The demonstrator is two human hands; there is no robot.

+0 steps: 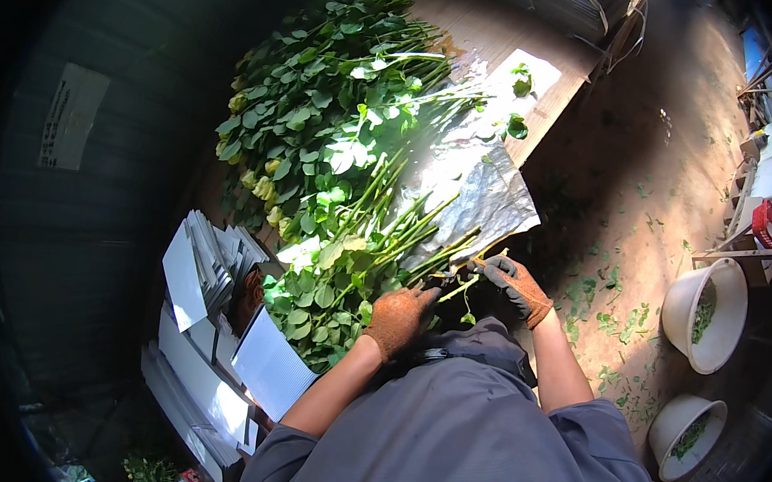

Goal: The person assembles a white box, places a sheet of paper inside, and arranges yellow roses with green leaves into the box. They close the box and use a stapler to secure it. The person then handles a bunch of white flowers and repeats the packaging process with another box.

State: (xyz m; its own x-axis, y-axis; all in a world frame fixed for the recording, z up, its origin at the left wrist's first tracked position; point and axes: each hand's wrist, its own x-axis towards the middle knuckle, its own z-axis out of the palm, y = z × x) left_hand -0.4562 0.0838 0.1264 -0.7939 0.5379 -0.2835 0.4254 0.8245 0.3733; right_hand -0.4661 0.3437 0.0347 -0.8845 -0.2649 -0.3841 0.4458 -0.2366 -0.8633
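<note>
Both my hands wear orange-brown work gloves with dark grey palms and fingers. My left hand [400, 318] is at the table's near edge, its fingers closed around a green rose stem [457, 288] whose cut end points right. Leafy rose stems [326, 298] spread just beyond and to the left of it. My right hand [516, 287] is a little to the right, fingers curled at the stem ends beside a thin yellowish strip. Whether it grips that strip I cannot tell. A large pile of roses [316, 97] with pale yellow blooms [264, 189] covers the table's left side.
A crumpled silvery sheet [487, 188] lies on the wooden table [556, 111]. Stacked white cardboard sleeves [209, 377] and a corrugated sheet [272, 362] stand at my left. On the leaf-strewn floor [619, 254] at right are two white tubs [672, 314] [662, 430] holding green clippings.
</note>
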